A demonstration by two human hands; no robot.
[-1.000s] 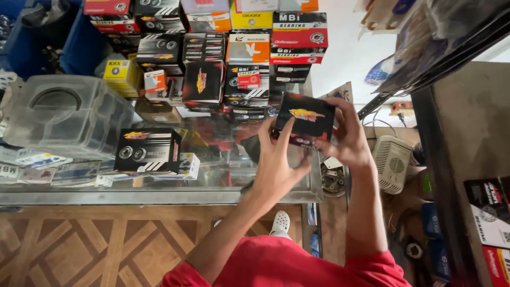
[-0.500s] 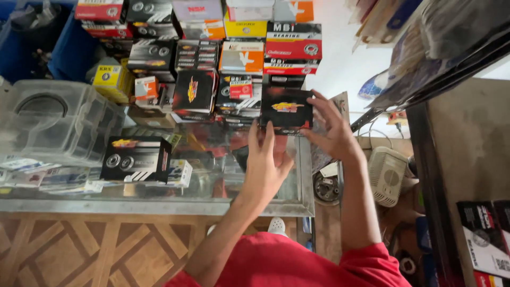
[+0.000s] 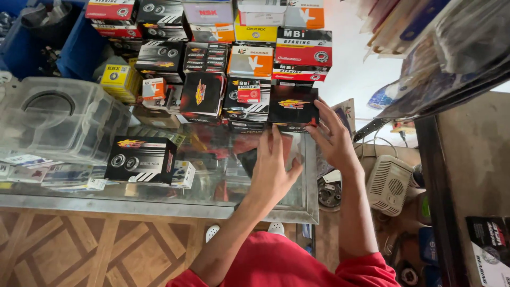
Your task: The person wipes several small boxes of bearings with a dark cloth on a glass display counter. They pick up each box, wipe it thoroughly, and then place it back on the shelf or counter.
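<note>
A black box with a flame logo [image 3: 292, 108] stands at the right end of a row of stacked boxes at the back of the glass counter [image 3: 159, 204]. My right hand [image 3: 336, 142] grips its lower right corner, thumb under the edge and fingers along the side. Just below the box, my left hand [image 3: 273, 169] hovers over the glass with fingers spread and nothing in it. Red-and-black boxes [image 3: 303, 50] are stacked right above the black box.
Another black box with bearing pictures [image 3: 141, 159] lies on the counter to the left. A clear plastic tub [image 3: 56, 119] fills the left end. A white vented device [image 3: 388, 183] sits right of the counter, with a dark shelf [image 3: 467, 159] beyond.
Both hands carried the black box forward and up to the stack. My left hand has let go and dropped back; the right hand stays on the box.
</note>
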